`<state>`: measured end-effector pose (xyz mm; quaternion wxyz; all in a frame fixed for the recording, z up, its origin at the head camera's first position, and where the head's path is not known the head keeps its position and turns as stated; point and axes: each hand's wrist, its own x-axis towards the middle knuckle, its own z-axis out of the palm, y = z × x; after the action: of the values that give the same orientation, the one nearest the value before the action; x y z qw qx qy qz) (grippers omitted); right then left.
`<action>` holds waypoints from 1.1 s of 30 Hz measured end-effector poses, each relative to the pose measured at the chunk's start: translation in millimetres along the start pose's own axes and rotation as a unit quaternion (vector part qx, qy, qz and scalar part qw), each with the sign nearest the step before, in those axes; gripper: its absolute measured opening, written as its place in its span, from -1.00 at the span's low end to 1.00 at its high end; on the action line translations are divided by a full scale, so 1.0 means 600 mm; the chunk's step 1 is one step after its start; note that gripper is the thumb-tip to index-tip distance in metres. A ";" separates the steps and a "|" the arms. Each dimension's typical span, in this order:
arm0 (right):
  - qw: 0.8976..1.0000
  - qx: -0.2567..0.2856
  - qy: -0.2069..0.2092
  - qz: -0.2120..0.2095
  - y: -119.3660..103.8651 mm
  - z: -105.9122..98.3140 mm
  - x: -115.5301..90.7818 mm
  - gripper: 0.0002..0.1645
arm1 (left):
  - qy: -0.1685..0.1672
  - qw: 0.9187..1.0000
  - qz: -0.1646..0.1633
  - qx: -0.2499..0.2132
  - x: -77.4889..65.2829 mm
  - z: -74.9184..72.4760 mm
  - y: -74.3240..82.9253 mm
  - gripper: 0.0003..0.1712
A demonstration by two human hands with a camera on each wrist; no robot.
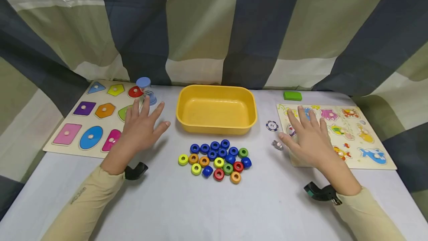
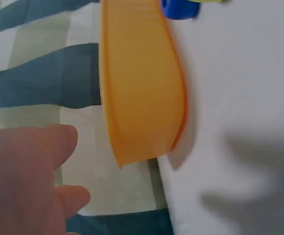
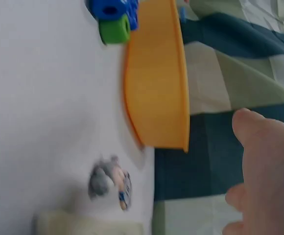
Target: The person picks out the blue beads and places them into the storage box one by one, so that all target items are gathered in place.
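Observation:
My left hand [image 1: 138,127] hovers with spread fingers over the right edge of the shape puzzle board [image 1: 75,109], just in front of a blue-capped sand timer [image 1: 143,83]. Fingers apart, my right hand [image 1: 309,140] is above the left part of the animal puzzle board [image 1: 371,161]. Neither hand holds anything. Between them stands a yellow tray [image 1: 216,128], with nothing inside it. Several round beads [image 1: 219,163] in blue, green, yellow, orange and red lie in a loose group in front of the tray. In the right wrist view, a green bead [image 3: 115,31] shows near the tray's side.
A poker chip [image 1: 272,126] and a small grey figurine [image 1: 277,145] lie left of the animal board. Behind that board is a green block [image 1: 292,96]. A checked curtain [image 1: 200,29] hangs along the back of the white table [image 1: 200,211].

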<state>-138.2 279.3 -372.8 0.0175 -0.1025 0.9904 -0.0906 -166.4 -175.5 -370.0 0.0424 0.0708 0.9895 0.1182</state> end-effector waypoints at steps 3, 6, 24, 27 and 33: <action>0.999 0.015 -0.001 -0.049 -0.012 0.010 -0.001 -0.06 | 0.004 1.000 0.016 0.003 0.004 0.009 0.006 -0.19; 0.994 0.040 0.000 -0.097 -0.028 0.023 -0.005 -0.11 | 0.005 0.999 0.037 -0.002 0.010 0.020 0.013 -0.21; 0.957 0.099 -0.028 -0.269 -0.107 0.082 -0.019 -0.58 | 0.026 0.967 0.047 -0.249 0.051 0.067 0.043 -0.40; 0.954 0.105 -0.031 -0.281 -0.110 0.082 -0.017 -0.62 | 0.035 0.950 0.035 -0.309 0.056 0.074 0.045 -0.45; 0.953 0.117 -0.055 -0.274 -0.114 0.080 -0.014 -0.67 | 0.038 0.927 -0.018 -0.373 0.067 0.086 0.045 -0.50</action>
<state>-113.6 207.0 -407.6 0.0584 -0.3719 0.9043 -0.2015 -197.5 -131.9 -416.4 0.0299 0.0270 0.8759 0.4807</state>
